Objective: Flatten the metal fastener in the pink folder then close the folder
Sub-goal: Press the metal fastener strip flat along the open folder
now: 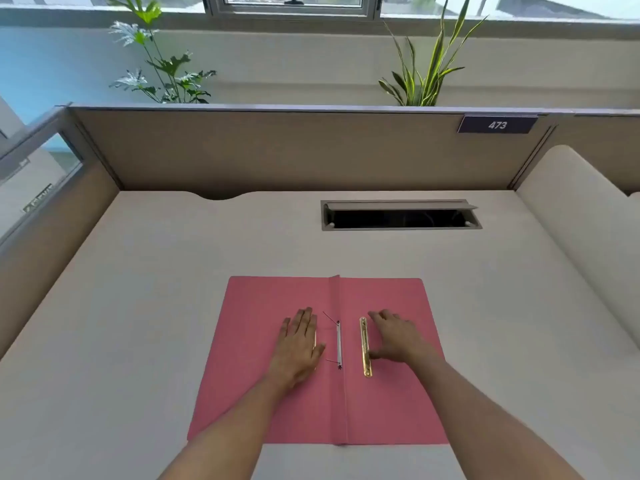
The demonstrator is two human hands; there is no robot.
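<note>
A pale table (156,289) fills a cubicle walled by a tan partition (277,150), with two plants (162,64) behind it below a window. A recessed cable tray (401,216) in the table gapes open, its inside too dark to read. The pink folder (391,410) lies open and flat near the table's front edge. The left hand (299,344) rests palm-down, fingers spread, on the left leaf, gripping nothing. The right hand (394,337) lies open on the right leaf, thumb touching the gold metal fastener (364,346) just beside the spine.
</note>
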